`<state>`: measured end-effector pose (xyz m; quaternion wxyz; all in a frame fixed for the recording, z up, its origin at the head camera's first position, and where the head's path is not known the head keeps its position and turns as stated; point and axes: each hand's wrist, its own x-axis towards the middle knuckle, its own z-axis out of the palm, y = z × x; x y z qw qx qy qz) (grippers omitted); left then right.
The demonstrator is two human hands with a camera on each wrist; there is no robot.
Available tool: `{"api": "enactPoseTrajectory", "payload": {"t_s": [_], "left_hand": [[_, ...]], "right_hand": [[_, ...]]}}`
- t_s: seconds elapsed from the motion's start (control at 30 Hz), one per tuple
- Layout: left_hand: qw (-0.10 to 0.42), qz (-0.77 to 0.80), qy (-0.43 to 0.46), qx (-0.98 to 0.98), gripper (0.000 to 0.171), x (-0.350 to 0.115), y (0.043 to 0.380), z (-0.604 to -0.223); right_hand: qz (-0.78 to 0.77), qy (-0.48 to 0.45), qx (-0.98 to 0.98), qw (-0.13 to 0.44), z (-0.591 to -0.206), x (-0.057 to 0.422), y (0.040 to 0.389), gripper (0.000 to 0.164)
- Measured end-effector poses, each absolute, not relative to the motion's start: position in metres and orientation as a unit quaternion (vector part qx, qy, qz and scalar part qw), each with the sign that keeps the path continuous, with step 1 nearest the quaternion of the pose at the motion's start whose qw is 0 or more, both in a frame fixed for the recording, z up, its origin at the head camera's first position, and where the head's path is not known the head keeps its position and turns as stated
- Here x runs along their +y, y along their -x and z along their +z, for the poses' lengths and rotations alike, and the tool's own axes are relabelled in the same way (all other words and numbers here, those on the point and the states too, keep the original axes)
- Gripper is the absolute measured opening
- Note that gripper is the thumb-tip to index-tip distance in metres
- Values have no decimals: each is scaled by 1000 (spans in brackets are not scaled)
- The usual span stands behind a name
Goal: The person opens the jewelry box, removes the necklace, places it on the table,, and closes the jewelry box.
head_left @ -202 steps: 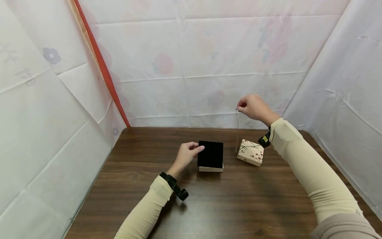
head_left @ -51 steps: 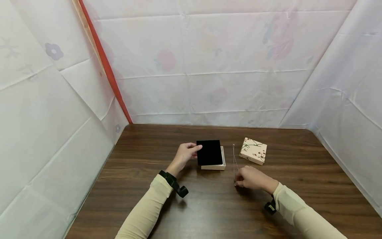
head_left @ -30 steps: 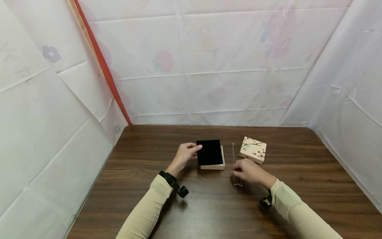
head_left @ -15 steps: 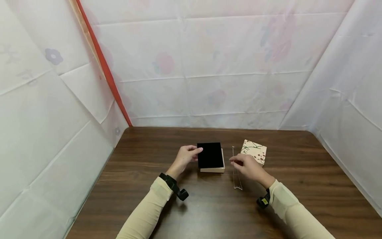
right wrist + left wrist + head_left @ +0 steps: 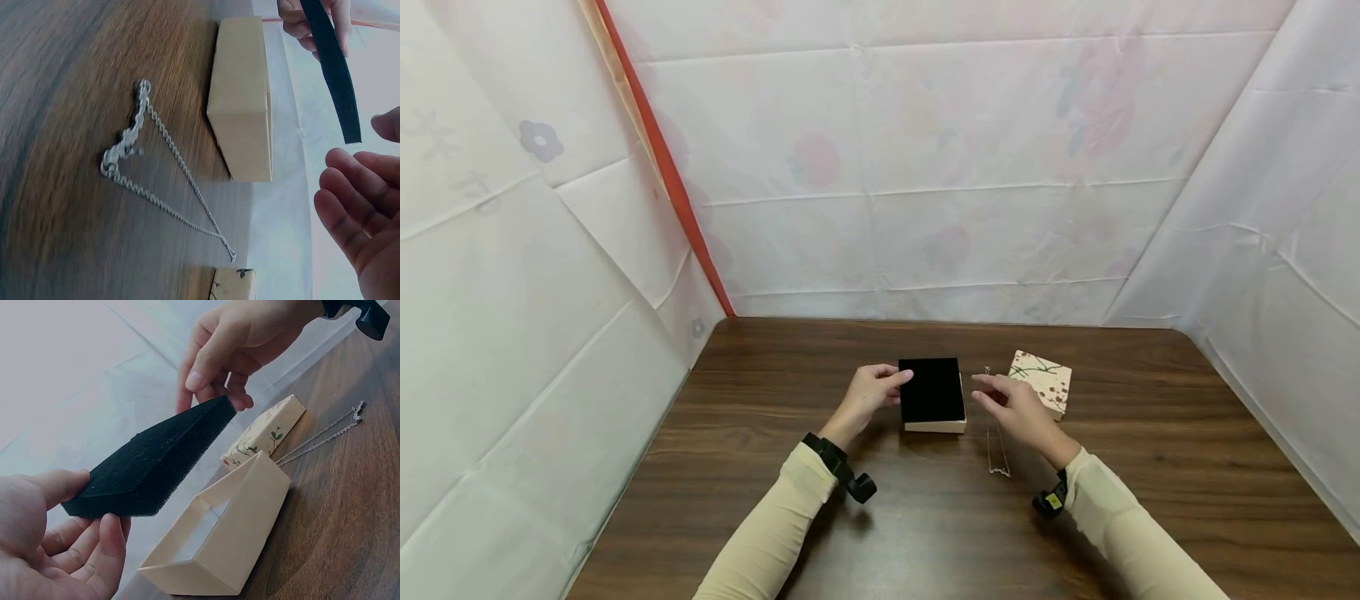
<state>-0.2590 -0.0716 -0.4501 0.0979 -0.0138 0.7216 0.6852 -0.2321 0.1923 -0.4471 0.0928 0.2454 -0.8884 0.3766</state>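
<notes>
Hanging at the far left, white cloth (image 5: 587, 267) with faint printed flowers walls off a dark wood-grain worktop (image 5: 775, 392) and carries on round the back and right. A slanting red strip (image 5: 666, 171) runs down the left corner.

Next comes a person's forearm in a cream sleeve (image 5: 760, 533), with a black wrist camera (image 5: 842, 467) strapped on. The left hand (image 5: 867, 396) pinches the left side of a square black foam pad (image 5: 931, 390), thumb on top and fingers underneath. The left wrist view shows the pad lifted and tilted over a small cream box (image 5: 934, 427), which sits on the worktop without its lid, its white inside partly showing.

To the right of the box, a silver-coloured necklace (image 5: 128, 139) lies on the worktop in a long, narrow loop. Its chunkier end points toward the person, and its thin far end reaches up between the box and the lid.

Above the necklace is the right hand (image 5: 1018, 408), holding nothing. Its thumb and fingers are spread loosely apart, just beside the pad's right edge with a slim gap.

Partly behind that hand, the box's lid (image 5: 1048, 383), cream with green stems and red blossoms, rests on the worktop at a slight angle. The other cream-sleeved forearm reaches in from the lower right.
</notes>
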Motion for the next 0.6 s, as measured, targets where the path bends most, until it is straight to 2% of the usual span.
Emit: {"api": "enactPoseTrajectory", "payload": {"t_s": [0.3,0.6], "left_hand": [[105,686,17,719,38,-68,260,-452],[101,689,-8,718,48,-67,255,-450]], "right_hand": [[386,-247,-884,89,-449,186,232,29],[386,-238,-888,83,-448,181,231,31]]}}
